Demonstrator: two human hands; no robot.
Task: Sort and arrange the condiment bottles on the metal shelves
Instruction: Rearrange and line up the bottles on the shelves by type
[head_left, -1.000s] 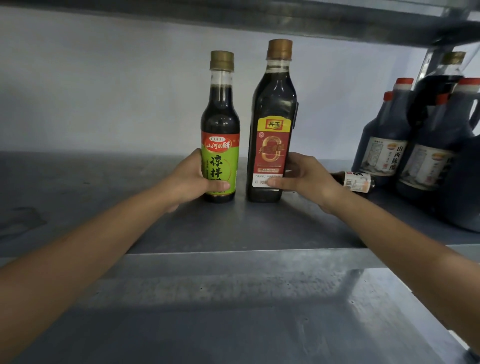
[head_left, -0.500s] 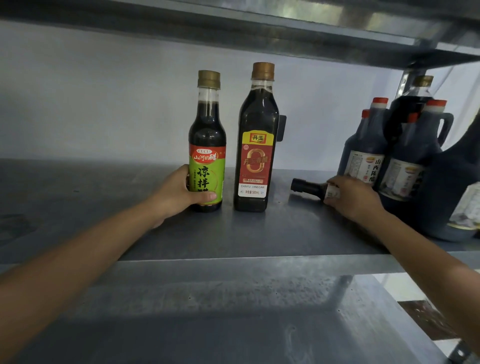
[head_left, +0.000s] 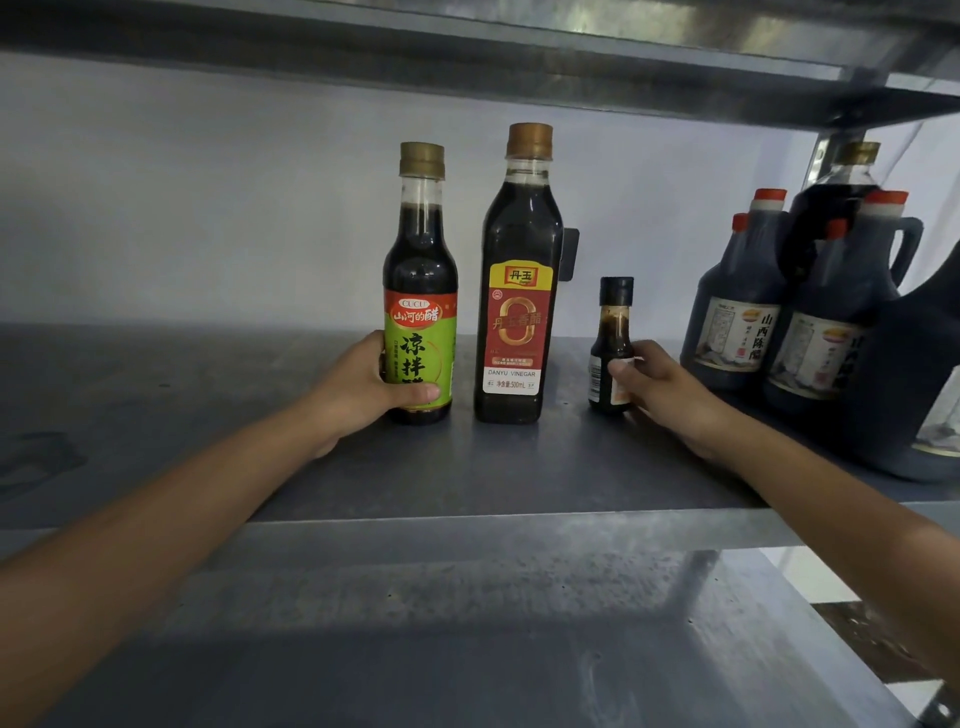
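Single head-worn view, wide-angle. Eye level slightly above middle shelf (head_left: 467, 467), facing straight in toward back wall (head_left: 208, 208). Close: forearms (head_left: 156, 545) from bottom corners span gap to it. Top edge: upper shelf (head_left: 467, 57) underside; foreground: lower shelf (head_left: 467, 649).

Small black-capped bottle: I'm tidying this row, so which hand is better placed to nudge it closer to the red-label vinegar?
Right. The right hand grips the small bottle, standing upright just right of the red-label vinegar bottle. The left hand holds the green-label bottle on the vinegar's far side.
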